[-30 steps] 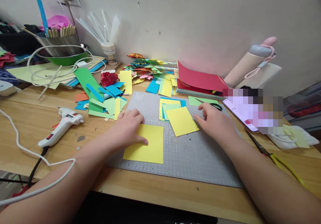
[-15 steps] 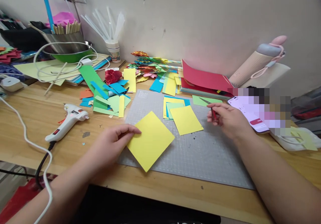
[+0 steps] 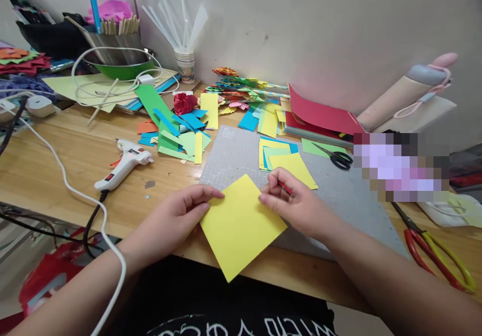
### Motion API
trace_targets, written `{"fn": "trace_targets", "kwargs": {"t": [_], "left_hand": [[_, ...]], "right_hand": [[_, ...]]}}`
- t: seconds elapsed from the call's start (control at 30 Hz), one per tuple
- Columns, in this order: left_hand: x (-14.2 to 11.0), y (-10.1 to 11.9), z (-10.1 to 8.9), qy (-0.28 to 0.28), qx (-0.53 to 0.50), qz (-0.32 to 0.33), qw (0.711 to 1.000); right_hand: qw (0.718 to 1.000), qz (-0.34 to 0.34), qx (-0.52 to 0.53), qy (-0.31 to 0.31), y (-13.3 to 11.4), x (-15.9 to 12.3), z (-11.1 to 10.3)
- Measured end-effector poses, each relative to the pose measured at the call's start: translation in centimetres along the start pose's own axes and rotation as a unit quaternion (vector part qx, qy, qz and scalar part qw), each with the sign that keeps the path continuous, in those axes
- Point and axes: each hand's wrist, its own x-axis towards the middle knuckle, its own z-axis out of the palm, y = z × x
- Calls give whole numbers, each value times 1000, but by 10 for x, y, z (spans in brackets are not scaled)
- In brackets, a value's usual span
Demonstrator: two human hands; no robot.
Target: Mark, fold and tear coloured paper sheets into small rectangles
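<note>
My left hand (image 3: 181, 215) pinches the left corner of a yellow paper square (image 3: 241, 225), which is turned like a diamond and hangs partly over the table's front edge. My right hand (image 3: 297, 205) grips a thin red pencil-like tool (image 3: 285, 188) and touches the square's right corner with its fingertips. Both hands are over the near edge of a grey cutting mat (image 3: 339, 195). A small stack of yellow, green and blue paper squares (image 3: 282, 157) lies on the mat just beyond my right hand.
A white glue gun (image 3: 124, 162) lies left of the mat, its cable trailing toward me. Cut paper strips (image 3: 181, 135) are heaped behind it. Black scissors (image 3: 337, 157) rest on the mat's far right; red and yellow scissors (image 3: 433, 240) lie at the right. Red card sheets (image 3: 320, 115) lean by the wall.
My left hand lifted and turned the yellow square and drew it toward me. My right hand picked up the red tool and came over to the square's right corner.
</note>
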Motion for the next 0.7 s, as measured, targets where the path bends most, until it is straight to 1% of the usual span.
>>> {"fn": "trace_targets", "kwargs": {"t": [0.07, 0.1, 0.13, 0.17, 0.23, 0.27, 0.3, 0.33, 0.4, 0.43, 0.47, 0.53, 0.6, 0.7], "left_hand": [[2, 1, 0, 0, -4, 4, 1000], [2, -1, -1, 9, -7, -3, 1000], [2, -3, -2, 31, -6, -7, 999], [1, -6, -4, 66, 8, -6, 998], [-2, -16, -8, 164, 82, 20, 983], [-4, -21, -10, 209, 133, 50, 968], [-8, -26, -11, 242, 187, 85, 948], [-11, -31, -12, 256, 235, 125, 929], [-21, -39, -9, 245, 309, 195, 898], [-26, -42, -7, 234, 339, 219, 884], [-31, -45, -4, 227, 366, 235, 871], [-40, -50, 3, 229, 414, 238, 848], [-47, -55, 9, 220, 438, 233, 840], [-53, -61, 13, 187, 455, 227, 841]], "right_hand": [[999, -9, -47, 2, 5, 1, 8], [998, -11, -57, 9, 9, 2, 10], [998, -9, -58, 20, 12, 3, 11], [998, -4, -53, 30, 16, 4, 11], [998, 9, -43, 43, 20, 7, 10], [998, 14, -48, 44, 20, 9, 8], [997, 18, -64, 41, 19, 10, 7], [995, 18, -89, 34, 16, 12, 6], [988, 10, -154, 3, 9, 18, 3], [982, 5, -188, -18, 5, 21, 2], [975, -1, -218, -40, 1, 25, 2], [961, -17, -265, -78, -5, 36, 2], [949, -29, -297, -107, -8, 49, 4], [935, -40, -327, -128, -8, 65, 14]]}}
